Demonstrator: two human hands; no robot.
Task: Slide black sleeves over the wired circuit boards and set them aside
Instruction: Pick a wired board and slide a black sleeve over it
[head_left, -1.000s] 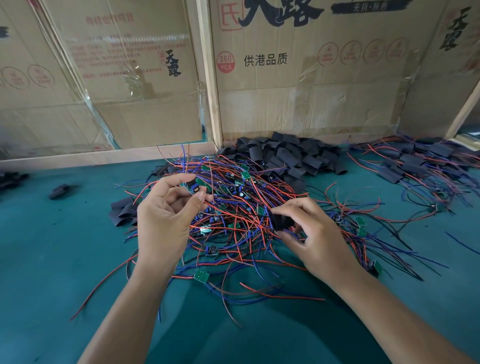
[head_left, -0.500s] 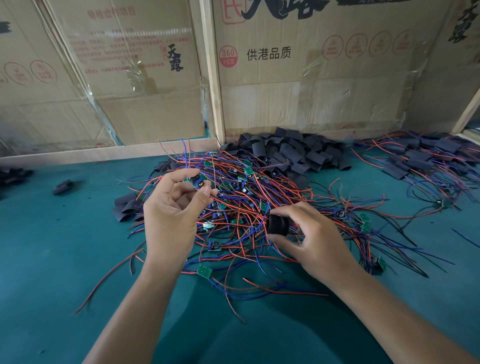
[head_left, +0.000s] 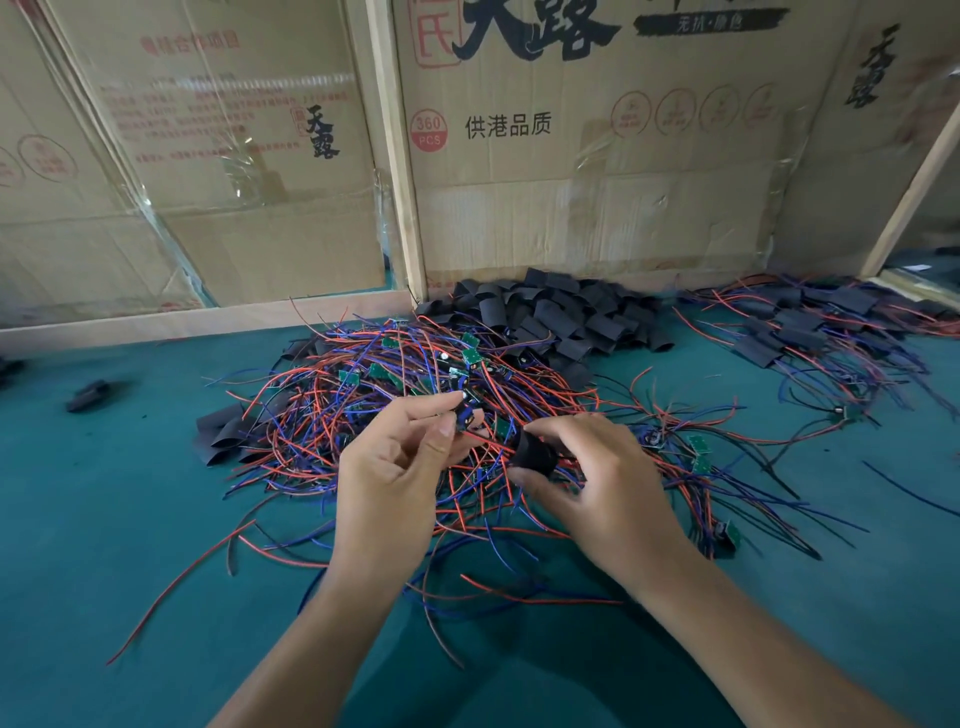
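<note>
A tangled heap of small green circuit boards with red, blue and black wires lies on the green table. My left hand pinches one wired circuit board between thumb and forefinger above the heap. My right hand holds a black sleeve squeezed open into a ring, its mouth facing the board a short gap away. A pile of loose black sleeves lies behind the heap. Sleeved boards with wires are gathered at the far right.
Cardboard boxes and wooden rails wall off the back of the green table. A few black sleeves lie left of the heap, and a single one lies further left.
Both hands have drawn closer together above the heap. The right hand has turned the sleeve so that its open mouth faces the board in the left hand.
</note>
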